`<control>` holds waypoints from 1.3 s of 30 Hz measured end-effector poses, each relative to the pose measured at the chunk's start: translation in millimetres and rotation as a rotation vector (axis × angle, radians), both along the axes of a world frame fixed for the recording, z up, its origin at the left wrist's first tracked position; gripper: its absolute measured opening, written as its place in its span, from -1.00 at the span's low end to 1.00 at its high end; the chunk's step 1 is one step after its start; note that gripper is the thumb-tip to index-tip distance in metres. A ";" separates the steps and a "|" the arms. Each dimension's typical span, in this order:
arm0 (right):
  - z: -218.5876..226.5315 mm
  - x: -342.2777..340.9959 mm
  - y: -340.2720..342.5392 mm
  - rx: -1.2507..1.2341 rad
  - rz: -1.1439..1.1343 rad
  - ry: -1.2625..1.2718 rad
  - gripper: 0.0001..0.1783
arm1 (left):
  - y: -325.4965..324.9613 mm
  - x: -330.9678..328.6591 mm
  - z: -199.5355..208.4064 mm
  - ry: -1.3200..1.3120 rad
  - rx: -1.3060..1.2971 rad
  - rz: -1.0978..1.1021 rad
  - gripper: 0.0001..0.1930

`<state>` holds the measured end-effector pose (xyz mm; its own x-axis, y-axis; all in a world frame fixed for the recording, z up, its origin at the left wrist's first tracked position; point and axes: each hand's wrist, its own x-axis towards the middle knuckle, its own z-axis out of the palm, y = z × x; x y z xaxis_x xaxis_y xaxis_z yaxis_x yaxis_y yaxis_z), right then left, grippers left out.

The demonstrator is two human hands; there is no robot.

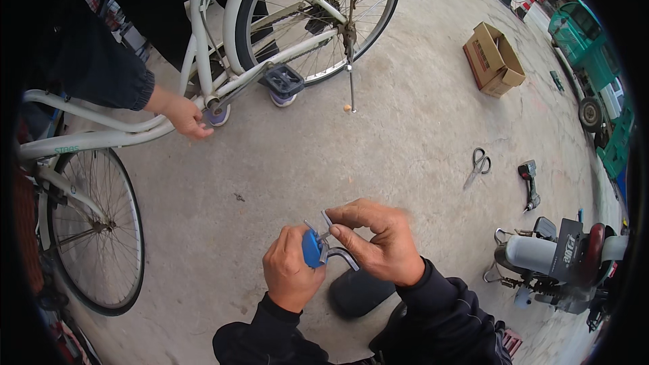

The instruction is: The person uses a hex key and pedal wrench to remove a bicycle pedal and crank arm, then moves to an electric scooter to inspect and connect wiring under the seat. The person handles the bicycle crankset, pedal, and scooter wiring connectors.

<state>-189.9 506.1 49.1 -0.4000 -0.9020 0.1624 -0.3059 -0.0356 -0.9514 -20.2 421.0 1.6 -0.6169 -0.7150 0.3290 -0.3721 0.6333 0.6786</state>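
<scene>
1. A blue holder with bent metal keys is held above the floor.
2. The left hand grips the holder; the right hand pinches a key between thumb and finger.
3. Scissors and a cordless power tool lie toward the floor's right edge.
4. A white bicycle stands toward the left edge.

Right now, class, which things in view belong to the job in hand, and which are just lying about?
Likely in the job:
- blue piece with metal rods, held by left hand and right hand
- perhaps the white bicycle

Seemingly just lying about:
- scissors
- cordless power tool
- cardboard box
</scene>
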 end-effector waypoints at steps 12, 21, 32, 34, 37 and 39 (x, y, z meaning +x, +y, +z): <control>8.3 -3.4 3.3 -0.004 0.161 -0.076 -0.78 | 1.4 0.3 -2.3 0.004 -0.036 -0.020 -0.61; 16.7 -7.7 7.0 -0.096 0.354 0.188 -0.68 | -1.9 7.3 0.0 0.047 0.145 -0.139 -0.65; 12.9 -11.0 15.0 0.003 0.473 0.203 -0.76 | -6.2 17.9 -0.9 -0.050 0.294 -0.262 -0.66; 10.6 -8.2 13.9 0.019 0.384 0.019 -0.74 | -6.8 14.3 -0.6 -0.048 0.211 -0.203 -0.66; 7.9 2.5 11.5 0.235 0.214 -0.039 -0.46 | -11.4 8.5 0.5 -0.063 -0.088 -0.013 -0.65; 5.4 6.7 8.3 0.307 0.265 -0.048 -0.30 | -13.6 6.5 -0.5 -0.061 -0.254 0.055 -0.64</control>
<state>-183.2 514.4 54.5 -0.1478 -0.9786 -0.1434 -0.2789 0.1804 -0.9432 -13.7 407.5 1.1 -0.6035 -0.6472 0.4657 -0.4458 0.7581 0.4759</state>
